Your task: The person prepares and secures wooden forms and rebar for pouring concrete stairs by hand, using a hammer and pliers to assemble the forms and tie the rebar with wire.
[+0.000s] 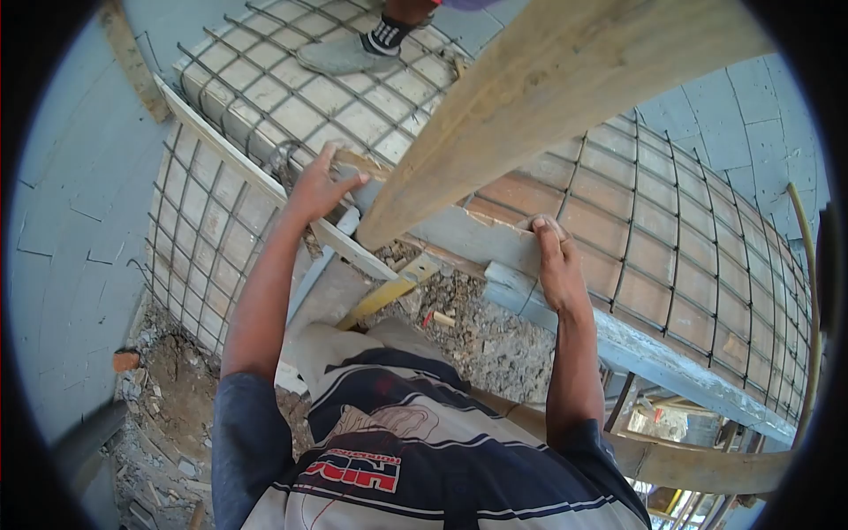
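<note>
A short grey wooden board (481, 234) with a rough, splintered upper edge lies across in front of me, at the edge of the steel mesh. My left hand (320, 187) grips its left end, thumb on the near side. My right hand (558, 265) is closed around the right end, fingers over the top corner. A thick wooden post (495, 106) slants up between my hands and hides part of the board. Below the board, a yellow bar (389, 290), resembling a spirit level, lies at an angle near my legs.
Rebar mesh (671, 238) covers the sloped formwork on both sides. Another person's shoe (340, 55) stands on the mesh at the top. Light timber edging (216, 137) runs down on the left. Rubble (468, 336) lies below, and a block wall (66, 212) rises at left.
</note>
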`<state>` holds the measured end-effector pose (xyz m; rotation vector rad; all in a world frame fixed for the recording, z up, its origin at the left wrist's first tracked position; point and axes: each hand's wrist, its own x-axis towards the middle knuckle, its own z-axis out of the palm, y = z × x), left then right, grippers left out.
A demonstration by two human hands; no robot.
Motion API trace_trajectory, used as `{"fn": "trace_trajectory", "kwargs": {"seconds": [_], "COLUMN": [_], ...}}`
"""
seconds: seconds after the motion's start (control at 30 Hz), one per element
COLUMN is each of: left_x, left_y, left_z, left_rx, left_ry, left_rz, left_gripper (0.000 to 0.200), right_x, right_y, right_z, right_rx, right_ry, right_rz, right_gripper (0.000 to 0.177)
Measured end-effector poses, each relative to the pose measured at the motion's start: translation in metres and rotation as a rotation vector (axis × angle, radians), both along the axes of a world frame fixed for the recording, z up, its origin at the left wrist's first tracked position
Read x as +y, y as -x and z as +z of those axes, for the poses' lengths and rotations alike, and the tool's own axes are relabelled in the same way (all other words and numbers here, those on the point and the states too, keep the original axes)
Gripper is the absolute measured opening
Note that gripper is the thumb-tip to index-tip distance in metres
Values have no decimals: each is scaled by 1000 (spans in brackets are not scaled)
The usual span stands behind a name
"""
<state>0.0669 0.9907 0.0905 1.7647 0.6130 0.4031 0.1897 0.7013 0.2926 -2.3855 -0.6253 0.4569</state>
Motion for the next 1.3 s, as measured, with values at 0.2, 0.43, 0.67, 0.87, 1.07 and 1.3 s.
{"fn": "trace_trajectory", "kwargs": {"seconds": [0.2, 0.43, 0.67, 0.87, 1.07, 1.3], "left_x": [-7, -17, -80, -201, -146, -150], "left_y": [3, -3, 27, 29, -65, -87], "left_z": [-6, -8, 35, 79, 118, 132], "left_rx": [-54, -109, -367, -565, -251, -12], "left_ry": [14, -3, -250, -624, -745, -598], "left_rz": [53, 155, 726, 1, -463, -651], "left_gripper": [59, 66, 25, 35, 46, 34], "right_x": [-5, -8, -18, -18, -13, -14], "right_y": [-8, -24, 1, 10, 12, 8], "right_z": [-6, -32, -19, -49, -41, -29], "right_rx": [48, 288, 189, -364, -408, -219], "right_ry": [-76, -433, -600, -428, -698, -953], "right_rz": [10, -157, -74, 38, 16, 22], "right_gripper": [41, 40, 34, 23, 19, 22]}}
